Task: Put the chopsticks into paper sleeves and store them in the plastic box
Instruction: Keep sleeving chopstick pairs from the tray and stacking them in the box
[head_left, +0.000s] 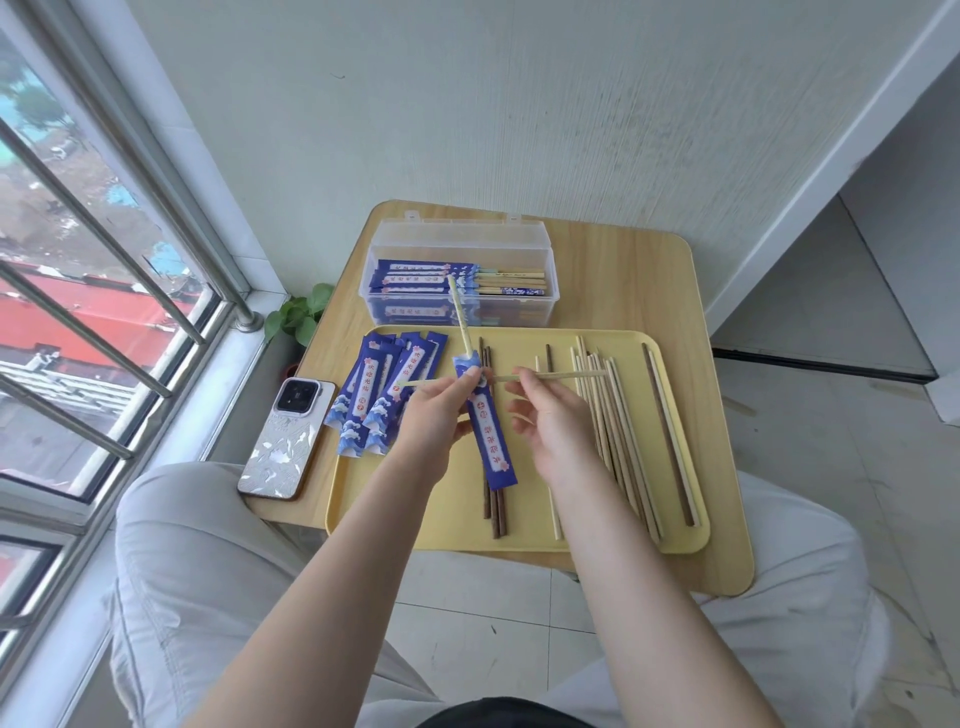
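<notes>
My left hand (436, 415) grips a blue paper sleeve (488, 436) near its top, above the yellow tray (415, 519). One pale chopstick (460, 317) stands in the sleeve, its upper end sticking out toward the box. My right hand (550, 421) pinches a second pale chopstick (550, 375), held crosswise with its left end passing the sleeve's mouth. The clear plastic box (457, 260) stands open behind the tray and holds several sleeved chopsticks. Empty blue sleeves (384, 395) lie fanned on the tray's left. Loose pale and dark chopsticks (618, 431) lie on its right.
A small wooden table (623, 270) carries the tray and box, with my knees under it. A white phone (288, 439) lies at the table's left edge. Two dark chopsticks (496, 509) lie mid-tray. A window with bars is on the left, a small plant (304, 312) by it.
</notes>
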